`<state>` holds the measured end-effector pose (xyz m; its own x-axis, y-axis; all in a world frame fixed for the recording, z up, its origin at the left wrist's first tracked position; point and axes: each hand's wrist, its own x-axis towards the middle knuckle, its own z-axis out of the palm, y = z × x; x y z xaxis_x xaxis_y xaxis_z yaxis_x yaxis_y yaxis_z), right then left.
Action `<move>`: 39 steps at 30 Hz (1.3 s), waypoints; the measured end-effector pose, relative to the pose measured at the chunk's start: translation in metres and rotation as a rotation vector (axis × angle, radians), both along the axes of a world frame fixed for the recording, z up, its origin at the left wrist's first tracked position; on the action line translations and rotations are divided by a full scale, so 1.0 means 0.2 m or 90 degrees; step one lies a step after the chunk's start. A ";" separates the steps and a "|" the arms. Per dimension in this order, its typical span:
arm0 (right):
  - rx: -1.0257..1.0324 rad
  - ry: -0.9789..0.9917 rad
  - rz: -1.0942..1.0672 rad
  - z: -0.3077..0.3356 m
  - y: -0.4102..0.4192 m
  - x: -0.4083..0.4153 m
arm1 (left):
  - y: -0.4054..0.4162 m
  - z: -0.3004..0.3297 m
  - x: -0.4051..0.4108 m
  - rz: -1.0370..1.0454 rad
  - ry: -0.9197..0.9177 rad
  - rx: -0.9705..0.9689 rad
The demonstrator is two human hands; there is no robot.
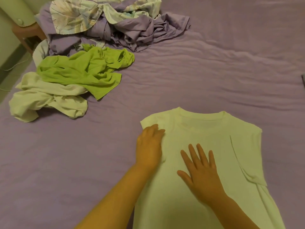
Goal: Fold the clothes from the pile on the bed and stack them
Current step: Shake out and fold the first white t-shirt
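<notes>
A white T-shirt (214,134) lies flat on the purple bed sheet (198,76), collar away from me, both sleeves folded in over the body. My left hand (149,146) rests flat along the shirt's left folded edge near the shoulder. My right hand (200,172) lies on the middle of the chest with fingers spread and straight. At the far left sits the pile: a crumpled bright green garment (82,71) on top of a crumpled white garment (46,100).
Behind the pile lies a bunched purple cloth (145,33) and a leaf-patterned sheet (85,15). A wooden stool (24,34) and a white cylinder (18,12) stand beyond the bed's left edge. A dark object (303,80) shows at the right border.
</notes>
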<state>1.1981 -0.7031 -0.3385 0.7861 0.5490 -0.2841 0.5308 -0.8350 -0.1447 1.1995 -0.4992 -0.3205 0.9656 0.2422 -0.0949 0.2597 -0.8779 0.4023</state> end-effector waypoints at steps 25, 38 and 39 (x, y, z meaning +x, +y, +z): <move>-0.012 0.083 0.088 0.15 -0.70 -0.87 | -0.78 0.02 -1.22 -0.294 0.109 0.036; 0.079 0.127 0.036 0.23 -0.81 -1.18 | -0.90 0.06 -1.43 -0.338 0.213 0.047; 0.093 0.121 0.016 0.23 -0.79 -1.16 | -0.90 0.08 -1.42 -0.325 0.202 0.049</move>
<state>0.9656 -0.8620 -0.2925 0.7117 0.6139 -0.3414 0.5033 -0.7847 -0.3619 0.9159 -0.6799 -0.3053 0.8891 -0.2267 -0.3977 -0.1049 -0.9465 0.3050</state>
